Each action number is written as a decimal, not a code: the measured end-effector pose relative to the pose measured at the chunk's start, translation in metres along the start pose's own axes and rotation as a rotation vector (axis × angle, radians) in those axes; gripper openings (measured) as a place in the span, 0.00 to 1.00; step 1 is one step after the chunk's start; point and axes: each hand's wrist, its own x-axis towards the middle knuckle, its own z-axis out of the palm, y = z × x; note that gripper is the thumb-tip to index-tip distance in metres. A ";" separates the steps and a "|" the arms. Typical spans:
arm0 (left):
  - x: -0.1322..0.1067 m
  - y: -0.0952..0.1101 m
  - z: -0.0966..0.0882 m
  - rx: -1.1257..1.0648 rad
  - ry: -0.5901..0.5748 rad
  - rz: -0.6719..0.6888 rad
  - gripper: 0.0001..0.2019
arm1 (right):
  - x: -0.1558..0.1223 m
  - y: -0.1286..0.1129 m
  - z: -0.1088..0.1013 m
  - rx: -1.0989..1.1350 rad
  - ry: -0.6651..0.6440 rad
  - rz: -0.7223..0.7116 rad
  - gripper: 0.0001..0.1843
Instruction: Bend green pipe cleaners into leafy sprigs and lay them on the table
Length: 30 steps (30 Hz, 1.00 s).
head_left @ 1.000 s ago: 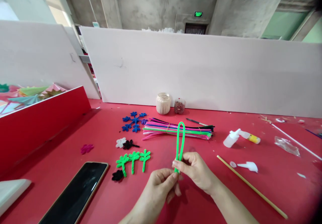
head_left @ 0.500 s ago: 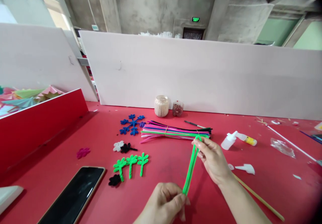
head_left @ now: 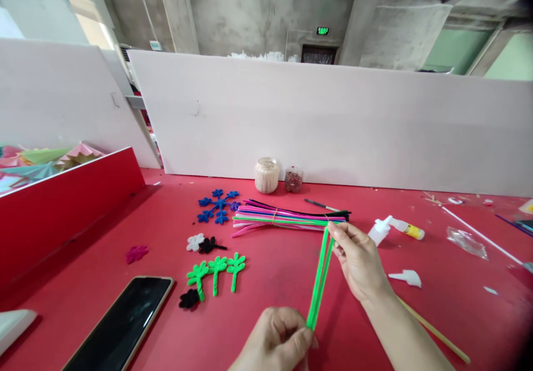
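A bright green pipe cleaner [head_left: 320, 276], doubled into two near-parallel strands, stretches between my hands above the red table. My left hand [head_left: 277, 339] pinches its lower end, close to the front edge of view. At the upper bend, my right hand [head_left: 358, 257] grips it between thumb and fingers. Just behind that hand lies a banded bundle of pipe cleaners [head_left: 287, 215] in pink, black, blue, green and white. To the left rest three green leafy stems [head_left: 217, 274], a black flower shape [head_left: 189, 299], a white flower [head_left: 195, 242] and a blue snowflake-like piece [head_left: 220, 204].
A phone [head_left: 120, 324] lies at front left, near a magenta flower [head_left: 136, 254]. A glass jar [head_left: 266, 175] and a small container [head_left: 293, 180] stand by the white partition [head_left: 333, 121]. Rightward are a glue bottle [head_left: 379, 230], a white nozzle [head_left: 406, 277] and a wooden stick [head_left: 435, 331].
Both hands have shifted slightly right. The right fingers now cover more of the upper bend, and the two green strands show a wider gap near the top.
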 end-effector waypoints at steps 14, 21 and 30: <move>0.004 -0.010 -0.001 -0.229 -0.072 -0.070 0.21 | 0.000 -0.005 0.003 0.172 -0.032 0.095 0.13; 0.000 -0.004 -0.006 -0.423 -0.195 -0.141 0.18 | -0.003 -0.001 -0.003 0.427 -0.351 0.385 0.14; -0.002 -0.010 -0.005 -0.455 -0.241 -0.176 0.17 | -0.011 0.013 -0.003 0.517 -0.502 0.408 0.17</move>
